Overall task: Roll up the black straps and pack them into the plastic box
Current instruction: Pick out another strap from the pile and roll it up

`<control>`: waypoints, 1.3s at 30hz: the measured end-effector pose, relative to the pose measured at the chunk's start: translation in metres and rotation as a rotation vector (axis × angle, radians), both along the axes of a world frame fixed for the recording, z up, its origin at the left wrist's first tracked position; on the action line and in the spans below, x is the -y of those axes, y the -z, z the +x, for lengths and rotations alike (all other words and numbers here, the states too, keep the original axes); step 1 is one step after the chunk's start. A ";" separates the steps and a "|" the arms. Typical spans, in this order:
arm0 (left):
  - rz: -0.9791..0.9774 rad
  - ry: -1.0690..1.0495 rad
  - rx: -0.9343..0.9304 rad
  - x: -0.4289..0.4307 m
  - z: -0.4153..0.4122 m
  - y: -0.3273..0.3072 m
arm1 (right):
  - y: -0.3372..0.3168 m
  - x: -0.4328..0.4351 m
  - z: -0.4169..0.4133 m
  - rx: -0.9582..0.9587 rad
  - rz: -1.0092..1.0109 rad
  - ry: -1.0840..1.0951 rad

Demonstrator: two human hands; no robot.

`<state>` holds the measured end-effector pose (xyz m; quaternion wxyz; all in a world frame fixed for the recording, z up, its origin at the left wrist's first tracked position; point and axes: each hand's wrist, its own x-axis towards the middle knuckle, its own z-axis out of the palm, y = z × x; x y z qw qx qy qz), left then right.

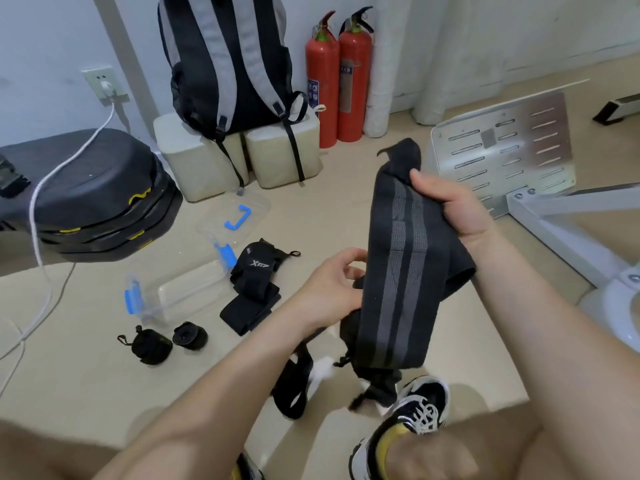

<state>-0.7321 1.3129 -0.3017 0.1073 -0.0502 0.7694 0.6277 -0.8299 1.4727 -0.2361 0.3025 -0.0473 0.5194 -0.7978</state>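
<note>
Holds a black strap with two grey stripes (pixel 401 271) up off the floor, with the right hand (pixel 453 209) clamped on its upper part, thumb across the front, fingers wrapped behind. Pinches the strap's edge lower down with the left hand (pixel 329 285), fingers curled onto the fabric. Below the left fingers, dangling to the floor, a black loop (pixel 291 389); cannot tell whether part of the same strap. Left of the left fingers, flat on the floor, an unrolled Xtep strap (pixel 254 282). Beyond that, the open clear plastic box (pixel 187 289) with blue latches, and farther off its lid (pixel 239 213). Just beside the box and outside it, a rolled strap (pixel 149 346) and a second roll (pixel 189 336).
</note>
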 end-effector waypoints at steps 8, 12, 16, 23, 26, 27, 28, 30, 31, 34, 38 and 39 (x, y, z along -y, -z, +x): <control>-0.355 -0.360 -0.085 0.089 -0.014 -0.018 | 0.004 -0.003 -0.017 -0.278 0.635 0.281; -0.596 -0.487 -0.215 0.101 -0.035 -0.029 | 0.016 0.019 -0.012 -0.199 0.603 0.416; -0.539 -0.123 -0.147 0.070 -0.018 -0.052 | 0.013 0.034 -0.015 -0.132 0.528 0.473; 0.188 -0.264 -0.033 -0.023 0.033 -0.023 | 0.002 0.058 -0.006 -0.102 0.379 0.693; 0.381 -0.477 0.016 -0.013 0.037 -0.022 | 0.001 0.057 -0.003 -0.169 0.381 0.624; 0.456 -0.511 0.021 -0.003 0.036 -0.025 | -0.002 0.053 -0.004 -0.239 0.430 0.628; 0.535 -0.547 0.025 0.008 0.036 -0.030 | -0.003 0.046 -0.007 -0.331 0.517 0.647; 0.682 -0.642 0.065 0.029 0.034 -0.040 | -0.008 0.032 -0.013 -0.427 0.617 0.638; 0.755 -0.691 0.088 0.039 0.034 -0.044 | -0.010 0.026 -0.017 -0.420 0.621 0.589; 0.951 -0.779 0.136 0.064 0.032 -0.050 | -0.020 0.021 -0.015 -0.297 0.517 0.406; 1.051 -0.777 0.141 0.078 0.026 -0.052 | -0.024 0.030 -0.003 -0.393 0.464 0.180; 1.039 -0.771 0.122 0.076 0.023 -0.054 | -0.023 0.034 0.001 -0.435 0.442 0.132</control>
